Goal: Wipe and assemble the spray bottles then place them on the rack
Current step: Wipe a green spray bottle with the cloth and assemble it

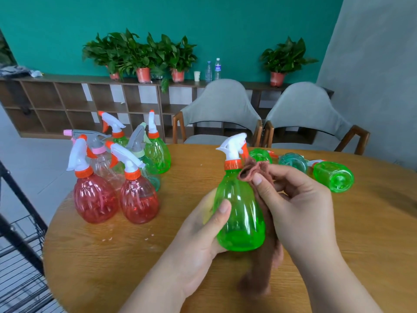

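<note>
- Left hand point(198, 236) grips translucent green plastic spray bottle point(240, 211) w/ white trigger head and orange collar; bottle upright, above table centre.
- Right hand point(300, 204) pinches brown cloth point(259, 170) against bottle's neck at 2 o'clock; cloth hangs down behind bottle.
- Assembled bottles point(117, 175), red, clear and green, stand at 10 o'clock on round wooden table point(361, 222).
- Capless green bottles point(334, 176) lie at 1 o'clock.
- Black wire rack point(20, 251) at 8 o'clock.
- No readable writing on bottles.
</note>
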